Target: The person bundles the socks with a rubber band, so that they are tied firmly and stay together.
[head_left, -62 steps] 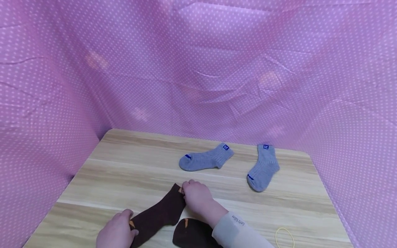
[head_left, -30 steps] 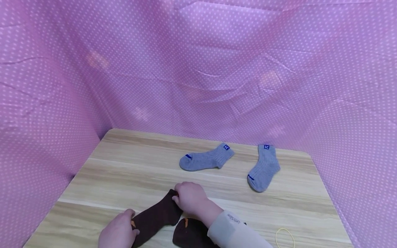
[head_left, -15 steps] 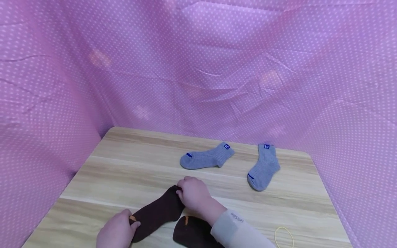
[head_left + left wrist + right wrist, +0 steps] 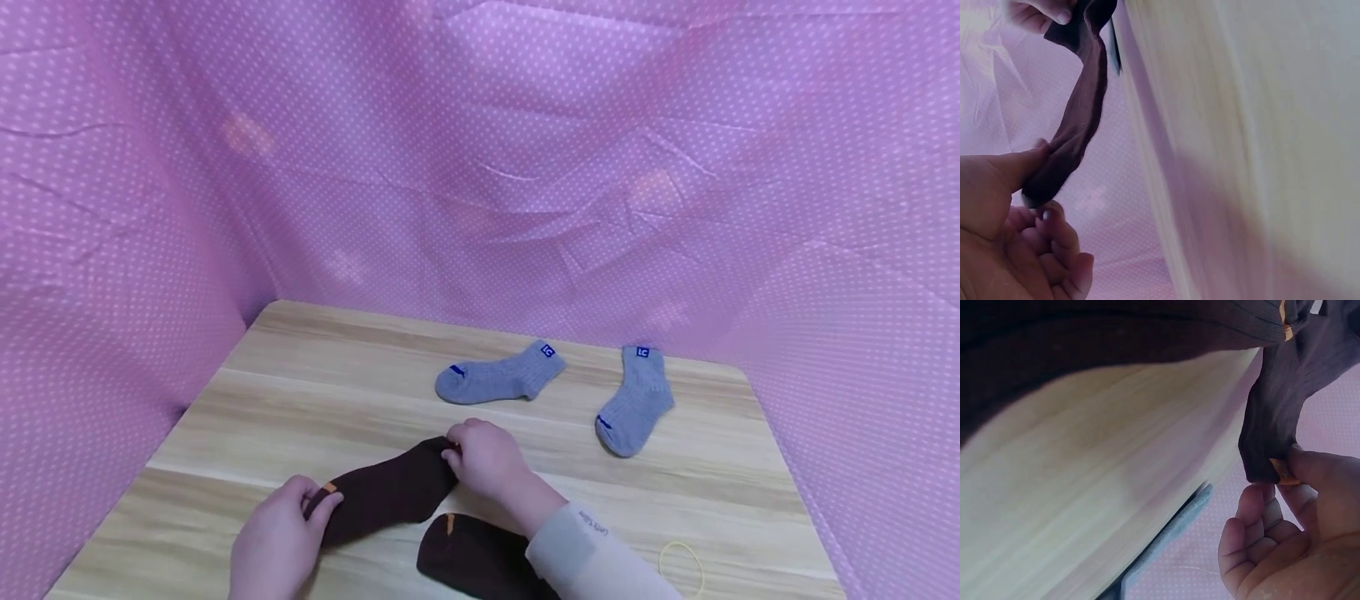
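Note:
A dark brown sock (image 4: pixel 386 492) is stretched between both hands, raised off the table in the wrist views. My left hand (image 4: pixel 277 537) pinches its toe end by an orange mark, thumb on one side and fingers on the other. At the cuff, beside an orange label (image 4: pixel 1283 472), my right hand (image 4: pixel 491 458) pinches the fabric between thumb and fingers. A second dark brown sock (image 4: pixel 476 550) lies on the table below the right forearm, which hides part of it. It also fills the top of the right wrist view.
Two grey socks with blue tags lie farther back, one grey sock (image 4: pixel 498 377) at centre and another grey sock (image 4: pixel 634 404) to its right. A thin yellow loop (image 4: pixel 681 546) lies at front right. Pink dotted cloth (image 4: pixel 480 167) surrounds the wooden table (image 4: pixel 337 400).
Both hands have moved up in the head view with the brown sock, the right also slightly rightward. The sock now lies more level across the view. Grey socks stay in place.

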{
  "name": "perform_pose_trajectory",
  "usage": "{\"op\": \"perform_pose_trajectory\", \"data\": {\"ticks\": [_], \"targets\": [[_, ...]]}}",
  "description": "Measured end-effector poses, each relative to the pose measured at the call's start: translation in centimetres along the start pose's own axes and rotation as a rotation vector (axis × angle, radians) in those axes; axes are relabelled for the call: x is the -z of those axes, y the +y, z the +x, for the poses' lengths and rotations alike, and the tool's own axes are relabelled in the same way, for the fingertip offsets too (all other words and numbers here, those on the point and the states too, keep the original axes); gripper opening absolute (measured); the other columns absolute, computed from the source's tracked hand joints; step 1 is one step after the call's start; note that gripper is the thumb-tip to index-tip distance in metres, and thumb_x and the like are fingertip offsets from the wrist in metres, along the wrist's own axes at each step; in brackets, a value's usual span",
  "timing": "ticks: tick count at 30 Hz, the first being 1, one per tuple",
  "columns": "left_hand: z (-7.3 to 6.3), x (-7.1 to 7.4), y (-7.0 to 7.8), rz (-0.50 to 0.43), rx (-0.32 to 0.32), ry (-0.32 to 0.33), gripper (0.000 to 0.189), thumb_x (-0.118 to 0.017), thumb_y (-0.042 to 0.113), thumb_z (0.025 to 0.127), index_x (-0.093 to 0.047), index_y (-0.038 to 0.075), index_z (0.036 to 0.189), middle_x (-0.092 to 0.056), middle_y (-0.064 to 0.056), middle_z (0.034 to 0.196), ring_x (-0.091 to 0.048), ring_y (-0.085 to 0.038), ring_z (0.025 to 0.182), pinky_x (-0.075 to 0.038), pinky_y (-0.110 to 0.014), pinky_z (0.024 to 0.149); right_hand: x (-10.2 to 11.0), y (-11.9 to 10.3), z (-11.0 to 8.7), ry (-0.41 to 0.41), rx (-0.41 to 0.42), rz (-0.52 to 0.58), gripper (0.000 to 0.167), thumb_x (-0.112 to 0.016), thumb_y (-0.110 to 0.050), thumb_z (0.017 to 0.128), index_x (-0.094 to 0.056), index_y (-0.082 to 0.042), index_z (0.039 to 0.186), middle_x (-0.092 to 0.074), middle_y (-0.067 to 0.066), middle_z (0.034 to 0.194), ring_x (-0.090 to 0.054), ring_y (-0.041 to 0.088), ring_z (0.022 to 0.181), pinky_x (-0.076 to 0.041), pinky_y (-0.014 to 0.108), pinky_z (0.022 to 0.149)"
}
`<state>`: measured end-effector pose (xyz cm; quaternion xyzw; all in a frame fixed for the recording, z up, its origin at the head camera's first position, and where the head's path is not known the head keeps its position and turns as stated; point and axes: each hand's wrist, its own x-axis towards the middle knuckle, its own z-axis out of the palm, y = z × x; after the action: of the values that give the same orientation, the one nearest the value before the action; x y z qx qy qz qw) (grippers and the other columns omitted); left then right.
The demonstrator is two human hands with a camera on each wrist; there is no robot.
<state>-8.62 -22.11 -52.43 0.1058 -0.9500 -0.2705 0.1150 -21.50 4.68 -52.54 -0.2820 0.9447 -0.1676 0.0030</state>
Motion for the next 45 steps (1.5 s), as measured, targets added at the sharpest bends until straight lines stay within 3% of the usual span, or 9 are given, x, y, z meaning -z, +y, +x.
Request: {"op": "perform_pose_trajectory", "data": {"ticks": [6, 13, 22, 29, 36, 40, 45], "targets": [[0.6, -0.2, 1.0, -0.011, -0.098, 0.155, 0.025, -0.086, 0.028, 0.089, -0.065, 0.016, 0.084, -0.060, 0.003, 0.071, -0.062, -0.026, 0.064, -0.046, -0.047, 0.053, 0.6, 0.5, -0.7, 0.032, -0.020, 0.025, 0.020, -0.070, -0.021, 0.101, -0.062, -0.018, 0.083, -0.060, -0.003, 0.083, -0.065, 0.019, 0.081, -0.054, 0.039, 0.071], [1.7, -0.1, 2.3, -0.061, -0.213, 0.267, 0.013, -0.081, 0.016, 0.093, -0.069, 0.010, 0.091, -0.070, -0.007, 0.089, -0.072, -0.032, 0.083, -0.054, -0.057, 0.068, 1.4, 1.1, -1.2, 0.068, -0.027, 0.061, 0.021, -0.068, -0.019, 0.102, -0.060, -0.015, 0.083, -0.061, -0.001, 0.086, -0.066, 0.021, 0.083, -0.055, 0.041, 0.076], [2.6, 0.1, 4.1, -0.083, -0.264, 0.279, 0.013, -0.083, 0.014, 0.091, -0.070, 0.010, 0.092, -0.071, -0.007, 0.091, -0.073, -0.032, 0.084, -0.055, -0.056, 0.068, 3.0, 2.0, -2.3, 0.121, -0.059, 0.148, 0.007, -0.073, -0.016, 0.099, -0.072, -0.009, 0.099, -0.072, 0.004, 0.100, -0.069, 0.019, 0.089, -0.057, 0.040, 0.078], [2.8, 0.1, 4.7, -0.083, -0.313, 0.286, 0.015, -0.085, 0.013, 0.088, -0.070, 0.011, 0.090, -0.069, -0.004, 0.088, -0.071, -0.027, 0.078, -0.054, -0.052, 0.064, 4.0, 2.3, -3.6, 0.135, -0.060, 0.170, 0.014, -0.073, -0.016, 0.099, -0.066, -0.014, 0.087, -0.067, -0.003, 0.086, -0.062, 0.011, 0.075, -0.053, 0.034, 0.069], [2.7, -0.3, 5.3, -0.108, -0.353, 0.296, 0.020, -0.088, 0.011, 0.085, -0.068, 0.010, 0.088, -0.067, -0.004, 0.085, -0.069, -0.026, 0.076, -0.054, -0.051, 0.065, 4.5, 2.5, -5.1, 0.165, -0.074, 0.156, 0.008, -0.075, -0.015, 0.098, -0.075, -0.009, 0.101, -0.074, 0.002, 0.096, -0.067, 0.014, 0.081, -0.056, 0.038, 0.074], [2.6, -0.6, 5.4, -0.117, -0.364, 0.293, 0.022, -0.089, 0.012, 0.084, -0.067, 0.010, 0.087, -0.065, -0.003, 0.082, -0.066, -0.024, 0.074, -0.054, -0.051, 0.065, 4.6, 2.8, -5.9, 0.190, -0.088, 0.176, 0.006, -0.076, -0.015, 0.097, -0.076, -0.009, 0.100, -0.074, 0.001, 0.095, -0.067, 0.014, 0.079, -0.056, 0.039, 0.074], [2.3, -1.0, 5.7, -0.114, -0.373, 0.274, 0.024, -0.090, 0.016, 0.084, -0.066, 0.014, 0.085, -0.054, 0.008, 0.071, -0.054, -0.014, 0.063, -0.049, -0.043, 0.056, 4.5, 3.6, -7.0, 0.188, -0.103, 0.233, 0.004, -0.076, -0.014, 0.097, -0.076, -0.009, 0.098, -0.072, -0.003, 0.089, -0.062, 0.007, 0.074, -0.055, 0.035, 0.071]]}}
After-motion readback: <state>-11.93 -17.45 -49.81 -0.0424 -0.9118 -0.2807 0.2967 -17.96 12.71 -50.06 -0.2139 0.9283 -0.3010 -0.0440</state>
